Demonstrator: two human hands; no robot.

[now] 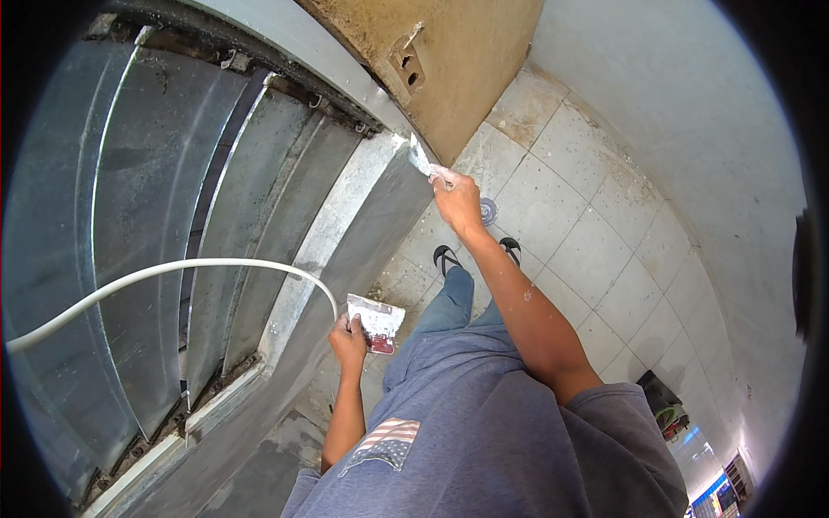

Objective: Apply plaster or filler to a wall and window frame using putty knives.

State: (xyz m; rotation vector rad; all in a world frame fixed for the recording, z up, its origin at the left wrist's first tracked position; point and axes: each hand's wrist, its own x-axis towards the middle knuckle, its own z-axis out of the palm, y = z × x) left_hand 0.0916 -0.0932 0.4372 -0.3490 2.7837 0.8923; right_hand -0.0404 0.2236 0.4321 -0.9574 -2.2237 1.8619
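Note:
My right hand (pixel 456 200) is closed on a putty knife (pixel 420 155), its blade smeared with white paste and held against the corner where a pale metal frame (pixel 367 91) meets the sill (pixel 356 180), beside the stained yellowish door panel (pixel 462 60). Lower down, my left hand (pixel 347 341) grips a flat board (pixel 375 318) coated with white paste and some dark red at its lower part. A white hose (pixel 186 263) arches across the louvred window and drops behind the left hand; where it ends is hidden.
Grey louvre slats (pixel 138 216) fill the left side above a grey wall (pixel 363 237). A tiled floor (pixel 587 259) lies below, with a round drain (pixel 488 211) near my sandalled feet (pixel 445 259). A curved pale wall (pixel 699 112) is at the right, and dark-green items (pixel 665 406) lie lower right.

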